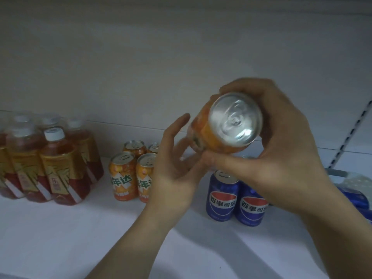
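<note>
Over the white shelf, right hand grips a tilted orange can; left hand open beside it.

We face a white shelf at six o'clock, a pale back wall at twelve, a slotted upright at three.
</note>
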`<state>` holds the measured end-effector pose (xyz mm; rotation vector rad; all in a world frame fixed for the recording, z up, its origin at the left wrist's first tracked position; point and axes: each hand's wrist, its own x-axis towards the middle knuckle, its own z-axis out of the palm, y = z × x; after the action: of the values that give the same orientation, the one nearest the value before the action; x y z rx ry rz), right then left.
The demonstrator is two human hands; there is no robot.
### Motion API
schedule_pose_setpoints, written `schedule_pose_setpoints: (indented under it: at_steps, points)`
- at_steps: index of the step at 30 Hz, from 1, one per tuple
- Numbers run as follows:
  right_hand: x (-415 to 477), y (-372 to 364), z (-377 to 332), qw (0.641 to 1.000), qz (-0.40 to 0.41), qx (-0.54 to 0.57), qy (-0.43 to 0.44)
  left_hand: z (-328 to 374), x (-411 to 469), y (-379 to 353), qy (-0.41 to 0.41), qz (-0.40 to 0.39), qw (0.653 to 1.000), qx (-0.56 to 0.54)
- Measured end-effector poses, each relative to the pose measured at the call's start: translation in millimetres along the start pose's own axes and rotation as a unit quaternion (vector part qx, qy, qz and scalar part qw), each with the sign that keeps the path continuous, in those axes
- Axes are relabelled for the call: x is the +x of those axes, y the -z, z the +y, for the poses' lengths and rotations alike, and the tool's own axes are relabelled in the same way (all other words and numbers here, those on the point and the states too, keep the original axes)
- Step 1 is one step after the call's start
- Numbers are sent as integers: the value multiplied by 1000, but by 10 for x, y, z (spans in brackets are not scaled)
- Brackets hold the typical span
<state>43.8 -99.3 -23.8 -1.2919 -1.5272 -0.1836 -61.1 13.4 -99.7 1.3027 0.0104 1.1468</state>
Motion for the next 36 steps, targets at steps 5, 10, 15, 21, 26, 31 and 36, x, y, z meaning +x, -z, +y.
schedule_pose_setpoints:
  at_steps: [5,10,15,21,26,31,36]
  points:
    - [21,51,116,976,46,171,-126,121,0,-26,57,-21,995,-84]
    - [-6,-46,306,944,30,145,-296,151,-41,-143,-38,65,997,28]
    - [-35,-89,469,830,-54,332,-444,196,-91,-166,-124,94,976,155]
    - [-14,-95,588,771,-22,409,-487,237,-140,-151,-166,72,959,219]
    - [-12,-153,526,827,44,378,-414,214,-132,-62,-148,67,972,169]
    - [97,61,360,952,16,188,-242,151,-110,105,-62,92,988,108]
    - [605,177,164,977,-134,-25,-165,109,-91,201,-40,123,975,178]
